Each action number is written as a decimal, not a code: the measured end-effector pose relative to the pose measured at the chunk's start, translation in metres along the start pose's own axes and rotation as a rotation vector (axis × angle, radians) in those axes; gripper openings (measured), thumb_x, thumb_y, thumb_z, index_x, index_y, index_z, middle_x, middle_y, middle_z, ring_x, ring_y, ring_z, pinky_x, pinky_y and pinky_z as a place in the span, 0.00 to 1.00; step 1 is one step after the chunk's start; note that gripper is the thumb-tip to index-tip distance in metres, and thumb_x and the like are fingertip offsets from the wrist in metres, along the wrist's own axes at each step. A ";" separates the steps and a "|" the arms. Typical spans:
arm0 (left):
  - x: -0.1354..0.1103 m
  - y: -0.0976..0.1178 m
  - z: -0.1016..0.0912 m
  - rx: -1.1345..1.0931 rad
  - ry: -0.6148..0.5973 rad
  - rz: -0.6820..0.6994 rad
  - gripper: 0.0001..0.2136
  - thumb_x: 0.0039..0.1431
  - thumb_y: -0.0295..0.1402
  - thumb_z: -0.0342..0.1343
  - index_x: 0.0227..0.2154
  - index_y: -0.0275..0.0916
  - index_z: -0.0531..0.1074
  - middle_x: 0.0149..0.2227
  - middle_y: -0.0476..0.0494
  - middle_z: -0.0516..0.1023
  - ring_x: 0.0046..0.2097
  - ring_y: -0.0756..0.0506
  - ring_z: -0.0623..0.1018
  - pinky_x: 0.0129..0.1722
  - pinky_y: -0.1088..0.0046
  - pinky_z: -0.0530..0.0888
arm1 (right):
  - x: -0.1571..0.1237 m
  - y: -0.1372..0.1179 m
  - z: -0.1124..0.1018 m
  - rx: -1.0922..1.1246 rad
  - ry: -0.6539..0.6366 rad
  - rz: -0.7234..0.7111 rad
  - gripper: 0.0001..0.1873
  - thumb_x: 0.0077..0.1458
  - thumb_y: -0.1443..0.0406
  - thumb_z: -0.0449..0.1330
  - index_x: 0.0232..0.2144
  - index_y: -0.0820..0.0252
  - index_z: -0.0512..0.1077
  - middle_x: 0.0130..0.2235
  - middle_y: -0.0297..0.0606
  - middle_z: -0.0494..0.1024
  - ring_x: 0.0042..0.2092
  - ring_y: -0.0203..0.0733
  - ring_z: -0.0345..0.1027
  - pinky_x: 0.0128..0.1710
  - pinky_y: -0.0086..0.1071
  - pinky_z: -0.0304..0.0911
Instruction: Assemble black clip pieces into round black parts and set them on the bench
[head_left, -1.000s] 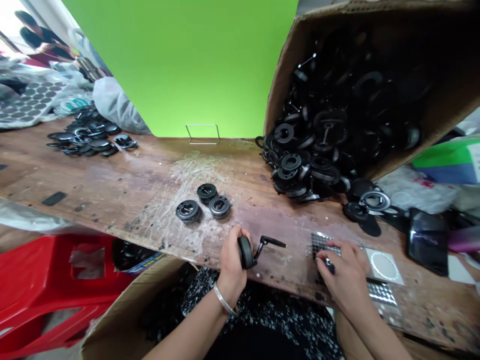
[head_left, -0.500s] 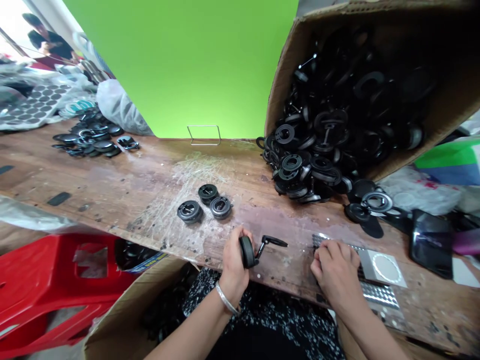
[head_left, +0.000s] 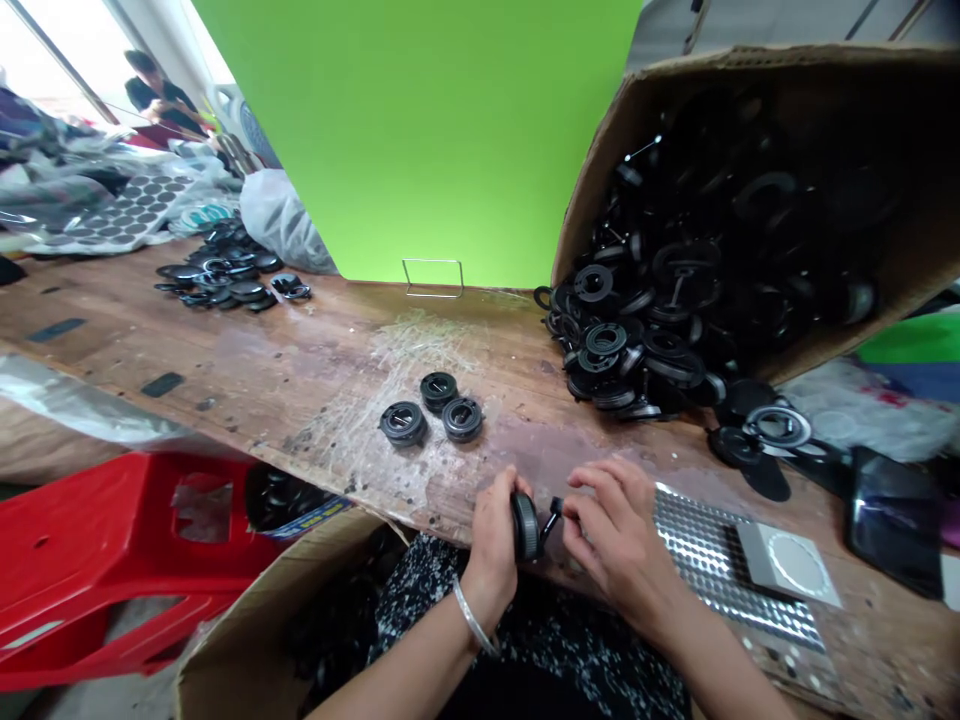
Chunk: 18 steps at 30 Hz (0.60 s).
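My left hand (head_left: 496,530) is closed round a black round part (head_left: 526,526) held on edge at the near edge of the wooden bench (head_left: 300,360). A short black lever (head_left: 552,512) sticks out of that part to the right. My right hand (head_left: 611,530) is right beside it, fingers curled and pinched at the lever's end. Three finished black round parts (head_left: 439,410) lie grouped on the bench a little beyond my hands.
A tipped cardboard box (head_left: 750,200) at the right spills several black parts (head_left: 622,345) onto the bench. A shiny perforated sheet (head_left: 720,560) lies right of my hands. More black parts (head_left: 221,280) lie far left. A red stool (head_left: 112,560) and an open carton (head_left: 285,610) are below.
My right hand left the shiny sheet and moved left to the lever of the part in my left hand. The view shifted a little to the left.
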<state>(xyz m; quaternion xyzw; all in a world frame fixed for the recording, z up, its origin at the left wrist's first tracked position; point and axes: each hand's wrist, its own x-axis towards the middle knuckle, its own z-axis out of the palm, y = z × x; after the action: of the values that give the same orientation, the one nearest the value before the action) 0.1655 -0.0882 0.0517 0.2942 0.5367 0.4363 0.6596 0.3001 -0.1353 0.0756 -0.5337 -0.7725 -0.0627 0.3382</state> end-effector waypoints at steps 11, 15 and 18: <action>-0.001 -0.003 -0.005 -0.045 0.016 -0.034 0.15 0.51 0.43 0.54 0.17 0.38 0.65 0.18 0.53 0.64 0.21 0.52 0.63 0.24 0.76 0.62 | 0.004 0.005 0.000 -0.053 -0.176 -0.143 0.07 0.59 0.72 0.54 0.35 0.62 0.72 0.44 0.43 0.73 0.52 0.50 0.61 0.55 0.50 0.59; 0.005 -0.002 -0.009 -0.204 0.004 -0.092 0.15 0.49 0.44 0.56 0.17 0.39 0.64 0.18 0.53 0.63 0.20 0.52 0.62 0.23 0.76 0.61 | -0.015 -0.002 0.005 -0.021 -0.138 -0.091 0.14 0.60 0.72 0.54 0.48 0.64 0.71 0.51 0.49 0.71 0.57 0.53 0.60 0.55 0.51 0.60; 0.005 -0.002 -0.010 -0.226 -0.024 -0.096 0.17 0.50 0.46 0.57 0.17 0.39 0.63 0.17 0.54 0.62 0.20 0.53 0.60 0.22 0.76 0.60 | -0.032 -0.004 0.013 0.087 -0.093 0.052 0.20 0.62 0.73 0.52 0.55 0.62 0.67 0.55 0.51 0.68 0.56 0.48 0.64 0.51 0.41 0.66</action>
<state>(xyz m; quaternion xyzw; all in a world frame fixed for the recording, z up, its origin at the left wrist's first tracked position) 0.1562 -0.0857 0.0455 0.1971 0.4893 0.4585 0.7152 0.2979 -0.1565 0.0478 -0.5407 -0.7754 0.0045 0.3261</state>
